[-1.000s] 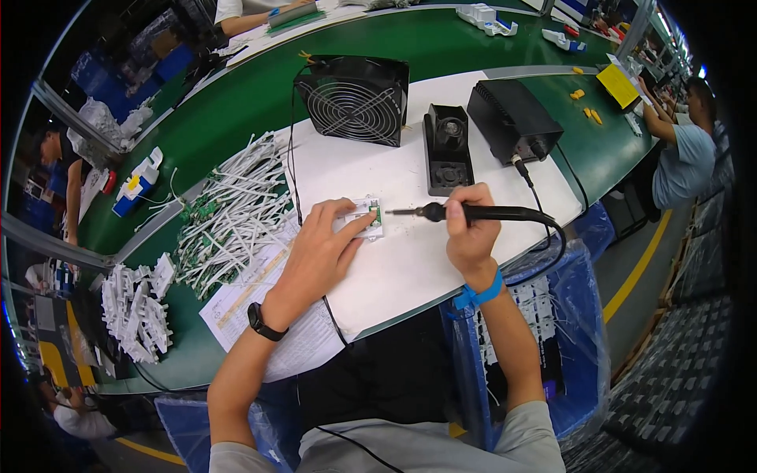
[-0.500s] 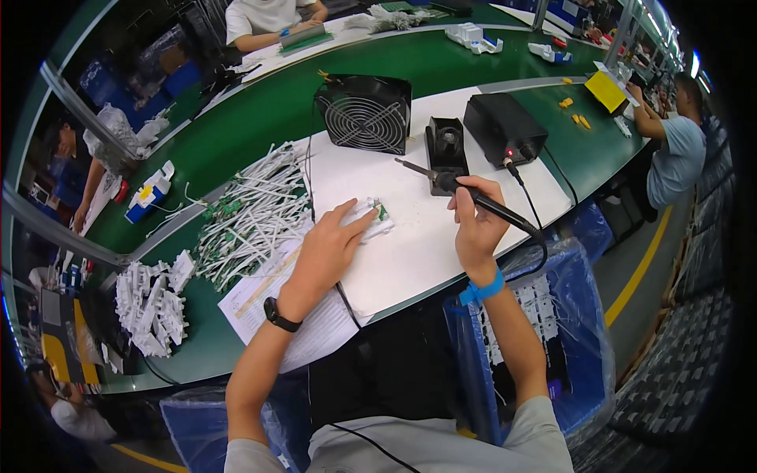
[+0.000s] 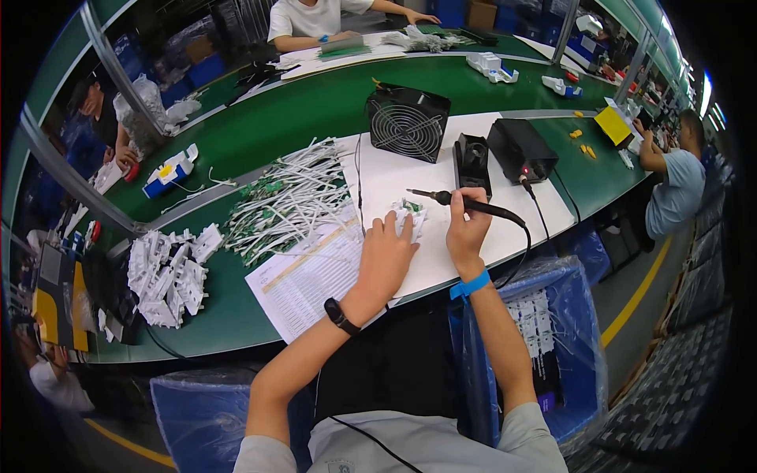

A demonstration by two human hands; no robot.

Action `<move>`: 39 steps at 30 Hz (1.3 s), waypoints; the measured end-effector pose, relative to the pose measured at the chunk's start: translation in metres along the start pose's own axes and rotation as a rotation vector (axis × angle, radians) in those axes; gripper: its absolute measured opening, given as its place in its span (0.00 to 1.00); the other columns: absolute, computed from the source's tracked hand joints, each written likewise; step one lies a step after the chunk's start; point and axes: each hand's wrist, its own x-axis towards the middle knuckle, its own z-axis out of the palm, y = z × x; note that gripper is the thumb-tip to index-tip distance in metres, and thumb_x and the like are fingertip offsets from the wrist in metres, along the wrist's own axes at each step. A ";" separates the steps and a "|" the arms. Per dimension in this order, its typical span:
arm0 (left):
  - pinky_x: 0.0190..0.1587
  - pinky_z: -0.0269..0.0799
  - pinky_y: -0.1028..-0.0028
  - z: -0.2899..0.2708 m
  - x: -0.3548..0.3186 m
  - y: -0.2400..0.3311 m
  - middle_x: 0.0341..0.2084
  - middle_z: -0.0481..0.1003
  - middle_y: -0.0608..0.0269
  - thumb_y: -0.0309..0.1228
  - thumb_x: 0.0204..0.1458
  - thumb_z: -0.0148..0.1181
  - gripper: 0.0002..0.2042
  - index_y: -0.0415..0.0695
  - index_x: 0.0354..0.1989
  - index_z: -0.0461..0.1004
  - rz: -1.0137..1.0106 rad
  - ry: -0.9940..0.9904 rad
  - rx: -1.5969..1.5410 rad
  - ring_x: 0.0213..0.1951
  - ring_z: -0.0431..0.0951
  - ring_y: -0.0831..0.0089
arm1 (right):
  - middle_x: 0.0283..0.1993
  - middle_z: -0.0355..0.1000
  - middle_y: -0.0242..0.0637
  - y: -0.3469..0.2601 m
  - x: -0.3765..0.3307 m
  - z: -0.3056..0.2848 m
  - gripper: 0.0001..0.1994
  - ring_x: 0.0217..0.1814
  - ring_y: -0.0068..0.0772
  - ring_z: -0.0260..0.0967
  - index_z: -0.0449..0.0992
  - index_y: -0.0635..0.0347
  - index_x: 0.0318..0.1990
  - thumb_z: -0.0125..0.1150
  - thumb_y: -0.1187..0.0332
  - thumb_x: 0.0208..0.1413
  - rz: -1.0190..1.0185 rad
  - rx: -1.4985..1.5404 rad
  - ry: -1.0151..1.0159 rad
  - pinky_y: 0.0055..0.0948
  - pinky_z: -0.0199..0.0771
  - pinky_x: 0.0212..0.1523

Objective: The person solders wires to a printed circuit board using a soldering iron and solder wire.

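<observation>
My right hand [image 3: 468, 229] grips a soldering iron [image 3: 497, 210] like a pen, its metal tip pointing left over the white sheet. My left hand [image 3: 388, 256] rests on the sheet, fingers stretched forward and holding a small white plastic housing [image 3: 418, 224] down. A bit of green circuit board [image 3: 411, 206] shows on that housing; the fingers partly cover it. The iron's tip hangs just beyond the housing, and I cannot tell whether they touch. Behind the iron stands its black holder [image 3: 473, 162], beside the black soldering station [image 3: 522, 150] with a red light.
A black fan [image 3: 408, 126] stands at the sheet's far edge. Left lie green boards with white wires [image 3: 292, 197], a printed paper [image 3: 296, 284] and piled white housings [image 3: 169, 276]. Blue lined bins [image 3: 583, 315] flank me below the table. Co-workers sit across and to the sides.
The view has swung, so the bench appears shifted right. The soldering iron has moved from near its holder toward the white housing, its tip now closer to the circuit board.
</observation>
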 end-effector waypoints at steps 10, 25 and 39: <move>0.46 0.74 0.60 0.013 -0.006 0.000 0.53 0.73 0.41 0.36 0.50 0.70 0.22 0.37 0.53 0.78 -0.084 0.122 -0.101 0.46 0.73 0.52 | 0.26 0.67 0.26 0.004 -0.009 -0.005 0.05 0.27 0.13 0.60 0.71 0.60 0.37 0.59 0.72 0.65 -0.060 0.013 -0.105 0.18 0.58 0.27; 0.47 0.73 0.60 0.011 -0.006 0.003 0.51 0.74 0.45 0.37 0.50 0.70 0.22 0.39 0.51 0.79 -0.111 0.147 -0.099 0.46 0.73 0.53 | 0.26 0.67 0.26 0.011 -0.008 -0.007 0.05 0.26 0.14 0.57 0.72 0.61 0.38 0.61 0.71 0.63 0.006 -0.055 -0.248 0.20 0.57 0.26; 0.45 0.72 0.63 0.013 -0.006 0.001 0.53 0.72 0.44 0.36 0.50 0.70 0.23 0.35 0.52 0.78 -0.083 0.143 -0.090 0.46 0.72 0.55 | 0.26 0.67 0.30 0.006 -0.005 -0.005 0.07 0.26 0.17 0.60 0.73 0.64 0.35 0.61 0.71 0.63 -0.056 -0.118 -0.193 0.22 0.58 0.26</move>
